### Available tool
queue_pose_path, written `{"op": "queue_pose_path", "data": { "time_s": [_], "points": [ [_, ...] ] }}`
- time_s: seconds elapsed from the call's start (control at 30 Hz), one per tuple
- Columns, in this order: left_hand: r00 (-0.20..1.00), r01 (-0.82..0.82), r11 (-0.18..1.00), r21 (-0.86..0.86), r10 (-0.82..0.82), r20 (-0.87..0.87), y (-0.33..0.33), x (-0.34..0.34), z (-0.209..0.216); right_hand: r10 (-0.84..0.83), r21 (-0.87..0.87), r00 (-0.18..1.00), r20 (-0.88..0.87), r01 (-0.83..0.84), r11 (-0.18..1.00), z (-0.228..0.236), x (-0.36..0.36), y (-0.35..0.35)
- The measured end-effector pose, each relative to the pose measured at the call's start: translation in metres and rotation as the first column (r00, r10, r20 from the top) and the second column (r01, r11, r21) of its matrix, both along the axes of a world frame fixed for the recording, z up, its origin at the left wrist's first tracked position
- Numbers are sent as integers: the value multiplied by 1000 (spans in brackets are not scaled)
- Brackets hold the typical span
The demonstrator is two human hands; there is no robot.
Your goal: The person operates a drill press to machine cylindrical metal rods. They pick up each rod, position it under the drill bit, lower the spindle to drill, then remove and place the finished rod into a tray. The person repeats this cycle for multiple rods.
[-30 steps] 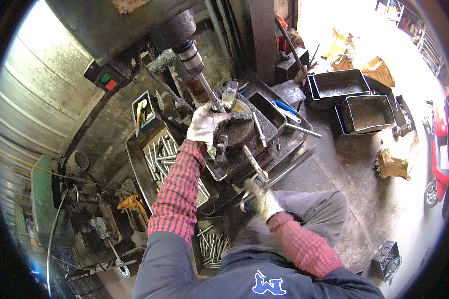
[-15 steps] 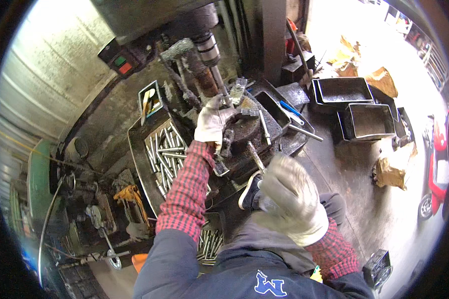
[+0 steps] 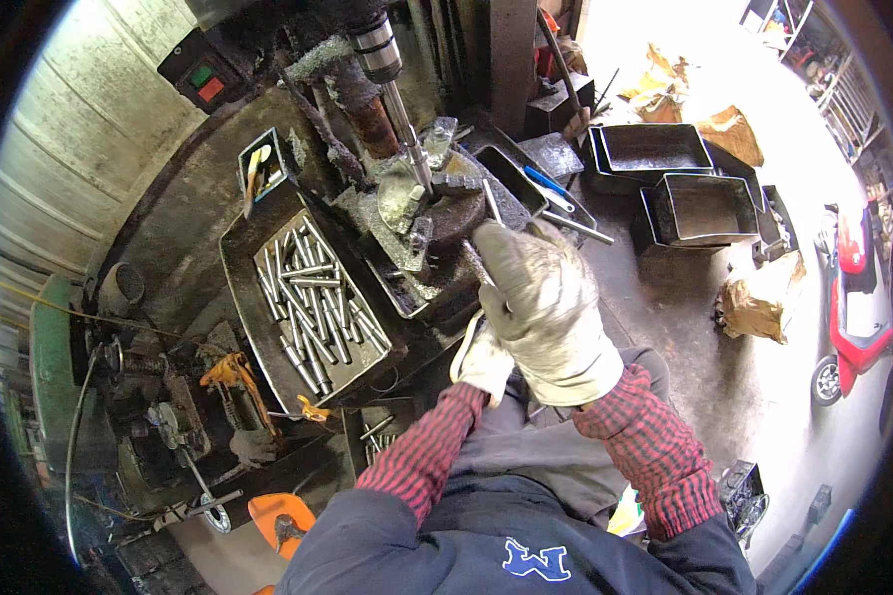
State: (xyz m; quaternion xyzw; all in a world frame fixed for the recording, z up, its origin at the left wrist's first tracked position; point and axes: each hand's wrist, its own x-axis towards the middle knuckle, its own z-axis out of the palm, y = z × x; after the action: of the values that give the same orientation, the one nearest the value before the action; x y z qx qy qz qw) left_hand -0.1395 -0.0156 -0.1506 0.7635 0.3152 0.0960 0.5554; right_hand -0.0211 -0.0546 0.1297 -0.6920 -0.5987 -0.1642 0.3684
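My right hand (image 3: 551,312), in a soiled white glove, is closed at a short metal bar handle (image 3: 476,262) at the near side of the round metal fixture (image 3: 456,220); the bar shows between thumb and fingers. Just left of it and lower, my gloved left hand (image 3: 485,359) is partly covered by the right, its fingers hidden. Behind them stands a drill press whose chuck (image 3: 375,48) holds a long tool (image 3: 403,119) reaching down to the fixture. A thin silver rod (image 3: 492,200) leans by the fixture.
To the left, a metal tray (image 3: 230,266) holds many loose steel pins (image 3: 313,288). A small box (image 3: 276,164) sits behind it; a switch box (image 3: 204,79) is on the wall. Black bins (image 3: 655,151) and crumpled brown paper (image 3: 764,297) lie on the floor at right.
My left hand has left the fixture beneath the tool and come back toward me, beside the right. My right hand has moved up to the bar handle. The view has shifted slightly.
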Motion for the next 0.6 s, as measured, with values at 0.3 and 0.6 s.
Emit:
{"op": "queue_pose_path", "data": {
  "time_s": [0.3,0.6],
  "points": [
    [1000,12,962,-274,-16,-11,33,36,-123,79,-249,997,-1,-77,965,0,24,17],
    [997,-49,949,-310,29,-70,38,-9,-99,-360,-233,749,557,557,797,-26,57,24]
  ]
}}
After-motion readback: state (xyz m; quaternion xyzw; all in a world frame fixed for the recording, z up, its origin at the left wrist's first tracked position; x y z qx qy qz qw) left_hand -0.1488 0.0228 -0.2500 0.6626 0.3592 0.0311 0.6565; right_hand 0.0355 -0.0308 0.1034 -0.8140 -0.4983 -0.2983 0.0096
